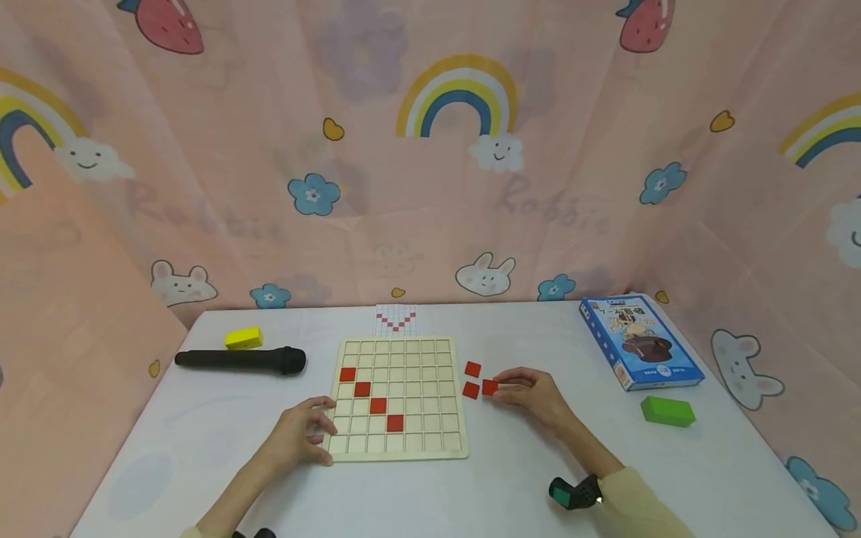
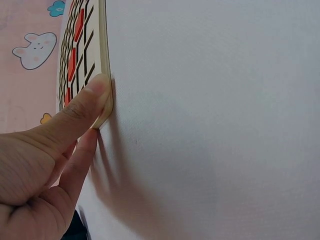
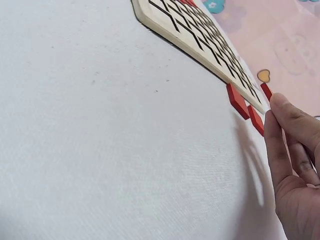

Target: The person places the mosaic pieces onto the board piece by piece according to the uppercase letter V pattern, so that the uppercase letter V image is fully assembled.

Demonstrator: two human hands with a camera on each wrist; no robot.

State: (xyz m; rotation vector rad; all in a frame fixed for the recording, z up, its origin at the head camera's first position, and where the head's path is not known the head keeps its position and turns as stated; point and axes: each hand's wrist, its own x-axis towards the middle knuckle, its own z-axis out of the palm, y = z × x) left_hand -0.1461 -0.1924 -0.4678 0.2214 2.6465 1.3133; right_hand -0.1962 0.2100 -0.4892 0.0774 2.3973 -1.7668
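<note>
The left hand [image 1: 299, 437] rests at the near left corner of the wooden grid board [image 1: 398, 397], thumb [image 2: 85, 107] pressed on its edge, fingers curled beside it, apparently steadying the board. Four red tiles [image 1: 371, 398] run diagonally across its cells. To the board's right, the right hand [image 1: 534, 396] pinches a red tile [image 1: 489, 387] at its fingertips, though whether the tile is lifted off the table [image 1: 471, 493] is hard to tell. Two loose red tiles [image 1: 471, 379] lie just left of it. Bare table lies between the board's right edge and the blue box [image 1: 639, 342], with a green block [image 1: 667, 411] near it.
</note>
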